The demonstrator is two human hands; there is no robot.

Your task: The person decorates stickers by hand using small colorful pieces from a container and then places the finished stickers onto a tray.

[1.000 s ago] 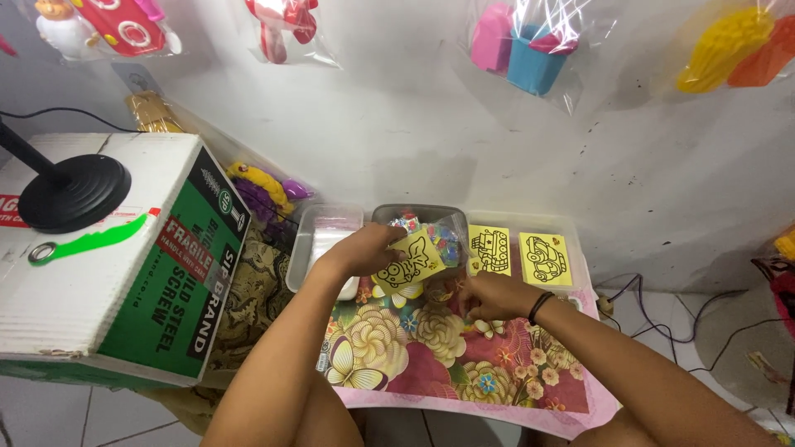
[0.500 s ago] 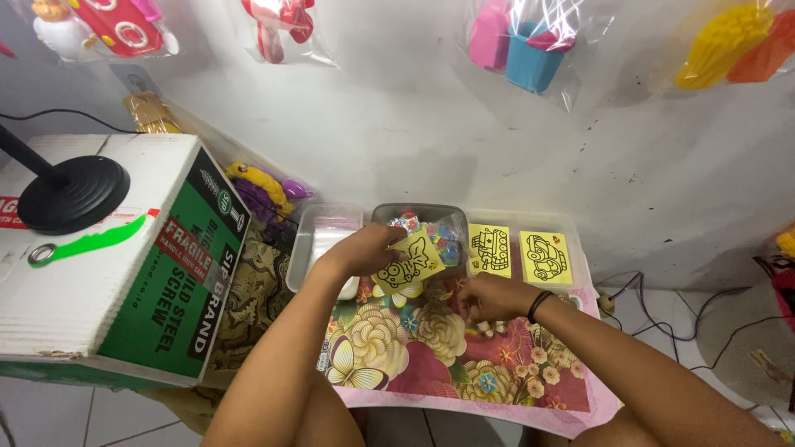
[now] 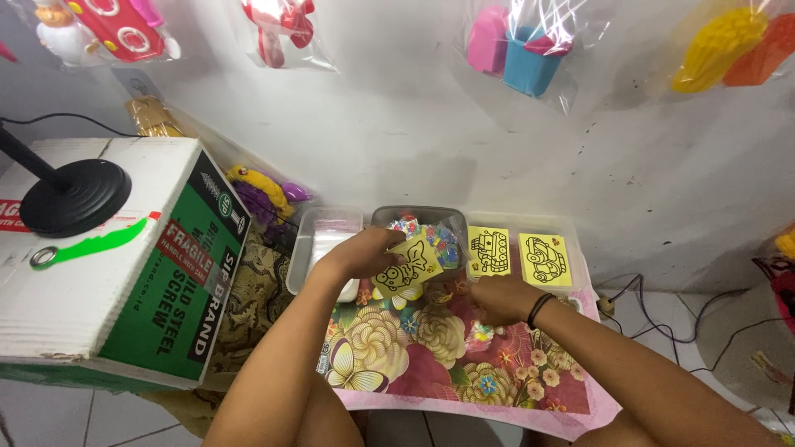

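My left hand (image 3: 362, 252) holds a yellow picture card (image 3: 406, 267) with a black cartoon outline, tilted above the flowered cloth (image 3: 431, 356). Clear wrapping (image 3: 454, 233) sticks up just behind the card. My right hand (image 3: 497, 298), with a black band at the wrist, rests closed on the cloth a little to the right of the card; what is in its fingers is hidden. Just behind the card sits a grey tray (image 3: 418, 217) filled with small colourful packets.
Two more yellow outline cards (image 3: 490, 250) (image 3: 545, 259) lie at the back right. A second tray (image 3: 319, 240) holds clear bags. A green and white carton (image 3: 124, 273) with a black round stand (image 3: 70, 197) is left. Bagged toys hang on the wall (image 3: 530, 50).
My left hand with the yellow card has shifted slightly; my right hand stays on the cloth. Little else differs.
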